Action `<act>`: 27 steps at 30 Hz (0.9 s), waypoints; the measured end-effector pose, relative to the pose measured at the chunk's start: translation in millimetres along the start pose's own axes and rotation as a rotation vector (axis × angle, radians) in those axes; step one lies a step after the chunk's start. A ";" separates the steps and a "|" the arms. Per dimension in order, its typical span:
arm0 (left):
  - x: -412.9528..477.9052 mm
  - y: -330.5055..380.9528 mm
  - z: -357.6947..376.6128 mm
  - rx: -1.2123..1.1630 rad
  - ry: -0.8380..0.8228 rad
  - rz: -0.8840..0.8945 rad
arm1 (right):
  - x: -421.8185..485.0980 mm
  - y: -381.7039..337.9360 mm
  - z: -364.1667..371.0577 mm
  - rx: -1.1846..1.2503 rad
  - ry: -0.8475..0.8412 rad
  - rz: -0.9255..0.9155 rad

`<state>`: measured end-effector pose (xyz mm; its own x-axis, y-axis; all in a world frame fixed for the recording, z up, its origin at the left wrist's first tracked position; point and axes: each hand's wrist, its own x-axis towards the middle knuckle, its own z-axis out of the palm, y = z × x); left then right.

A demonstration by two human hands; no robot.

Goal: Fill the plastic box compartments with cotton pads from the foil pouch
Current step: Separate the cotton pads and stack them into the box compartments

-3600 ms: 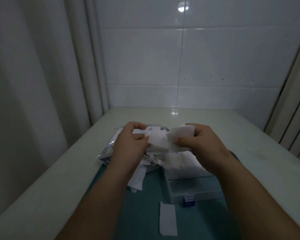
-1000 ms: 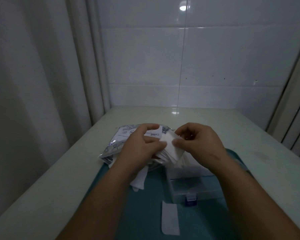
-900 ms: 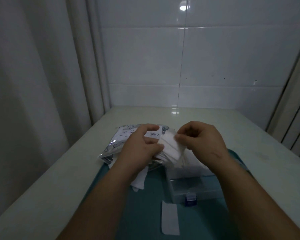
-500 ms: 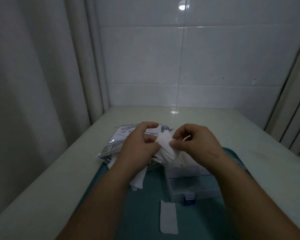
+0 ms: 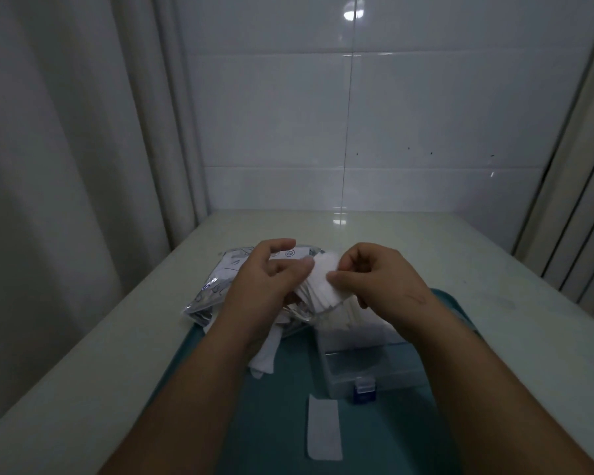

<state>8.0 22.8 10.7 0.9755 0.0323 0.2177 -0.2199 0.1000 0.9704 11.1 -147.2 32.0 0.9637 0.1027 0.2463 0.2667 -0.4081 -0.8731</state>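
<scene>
A stack of white cotton pads (image 5: 323,286) is held up between both hands above the table. My left hand (image 5: 264,282) grips its left edge and my right hand (image 5: 378,279) pinches the top pad at the right edge. The silver foil pouch (image 5: 216,286) lies on the table behind and under my left hand. The clear plastic box (image 5: 367,361) with a blue latch sits under my right forearm; its far compartments hold white pads, the near one looks bare.
A teal tray (image 5: 282,399) carries the box. One loose pad (image 5: 324,428) lies on it near me, and more white pads (image 5: 264,354) spill under my left wrist. Tiled wall behind, curtain at the left, pale table (image 5: 357,228) beyond.
Both hands stay on the pad stack; my right fingers have shifted slightly along the top pad. The fanned-out pads from 3.6 s ago are gathered into a tighter stack.
</scene>
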 end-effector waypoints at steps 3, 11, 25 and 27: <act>0.5 -2.0 -0.6 0.063 0.003 0.005 | -0.1 -1.2 0.4 0.006 -0.009 -0.004; 2.2 -3.9 -4.2 0.067 -0.007 0.021 | -0.7 -3.8 -5.6 -0.054 -0.106 0.014; -7.8 -0.7 9.8 0.151 -0.082 0.023 | -7.8 -0.2 -19.9 -0.048 -0.071 -0.001; -8.5 0.8 10.2 0.137 -0.045 0.039 | -12.8 4.0 -20.8 0.048 -0.080 0.046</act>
<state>-0.4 12.5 10.7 0.9662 -0.0110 0.2574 -0.2577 -0.0372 0.9655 -0.4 -169.0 34.1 0.9723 0.1579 0.1725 0.2203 -0.3705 -0.9023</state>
